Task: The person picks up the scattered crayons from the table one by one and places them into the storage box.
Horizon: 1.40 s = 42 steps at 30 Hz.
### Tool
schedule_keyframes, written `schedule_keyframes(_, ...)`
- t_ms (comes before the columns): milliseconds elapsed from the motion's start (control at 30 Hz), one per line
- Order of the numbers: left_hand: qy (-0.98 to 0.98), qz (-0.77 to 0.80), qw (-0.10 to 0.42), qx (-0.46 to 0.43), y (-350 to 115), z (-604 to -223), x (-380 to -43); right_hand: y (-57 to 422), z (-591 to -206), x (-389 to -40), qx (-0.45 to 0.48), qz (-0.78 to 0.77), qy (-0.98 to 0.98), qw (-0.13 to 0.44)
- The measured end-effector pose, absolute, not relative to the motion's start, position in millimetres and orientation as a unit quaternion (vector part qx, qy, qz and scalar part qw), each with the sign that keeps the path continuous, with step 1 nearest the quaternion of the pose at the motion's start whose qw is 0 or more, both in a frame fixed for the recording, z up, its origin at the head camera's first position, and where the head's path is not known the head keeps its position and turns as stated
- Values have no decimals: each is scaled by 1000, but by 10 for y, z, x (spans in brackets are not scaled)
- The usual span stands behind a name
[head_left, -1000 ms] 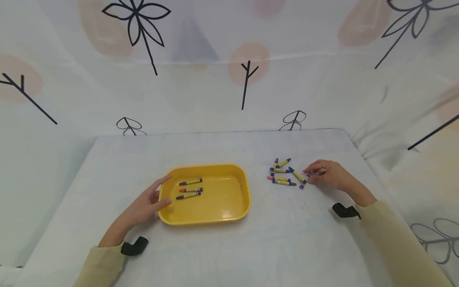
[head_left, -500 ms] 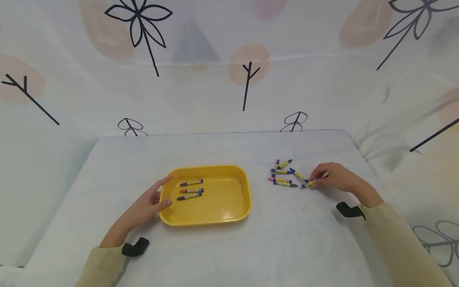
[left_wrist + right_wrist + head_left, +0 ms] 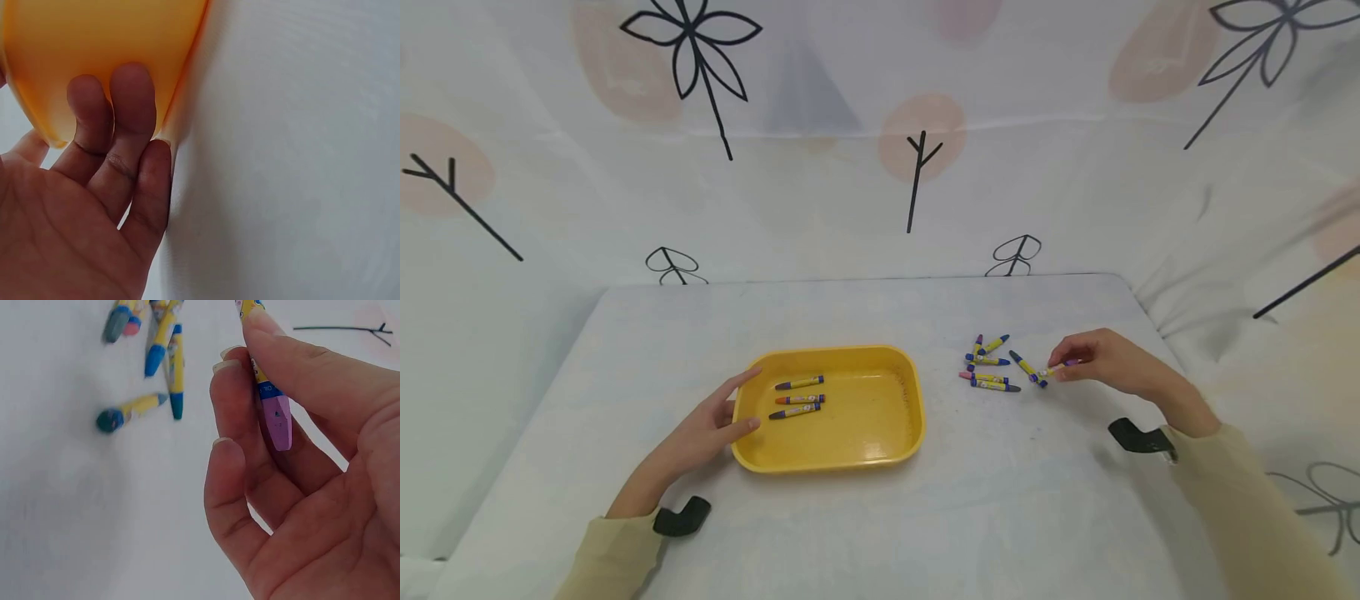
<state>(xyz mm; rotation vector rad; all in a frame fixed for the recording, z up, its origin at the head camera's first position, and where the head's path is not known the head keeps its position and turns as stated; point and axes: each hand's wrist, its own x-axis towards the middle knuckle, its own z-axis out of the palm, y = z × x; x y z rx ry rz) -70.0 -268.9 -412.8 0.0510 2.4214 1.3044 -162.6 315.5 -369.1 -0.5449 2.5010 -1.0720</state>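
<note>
My left hand (image 3: 703, 429) grips the left end of a yellow tray (image 3: 865, 425), its fingers bent against the outer wall in the left wrist view. Inside the tray, toward its left side, lie an orange crayon (image 3: 801, 400) and two dark-tipped crayons (image 3: 800, 382). My right hand (image 3: 1108, 362) pinches a purple crayon (image 3: 277, 419) between thumb and fingers, lifted off the table; its purple tip points back toward the palm. Just left of that hand, several more crayons (image 3: 989, 361) in yellow wrappers lie loosely heaped on the table.
A white cloth covers the table (image 3: 880, 533). Behind it and at the sides hangs a pale curtain (image 3: 820, 200) with leaf and twig drawings. Bare tabletop lies between the tray and the loose crayons.
The right hand has taken hold of the purple crayon, raised it from the table and shifted slightly right. The left hand and the tray have kept their places.
</note>
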Motion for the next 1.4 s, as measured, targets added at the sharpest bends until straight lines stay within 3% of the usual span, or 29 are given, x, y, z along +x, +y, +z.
schedule_keyframes(200,861,467,201,20,-2667,-4140,-697,2861,-3596,-1620,-194,-399,876,189)
schedule_keyframes(533,854,478,204,27,-2695,-4162,-701,2088,-3564,-1724,-174,-389,898,108)
schedule_keyframes(1167,853,478,208,27,-2738,-4150,-710,549,-3585,-1898,-344,-398,837,151)
schedule_keyframes(1400,851,481,205,37,-2737,-4163,-716,119,-3681,-1863,-340,-400,835,165)
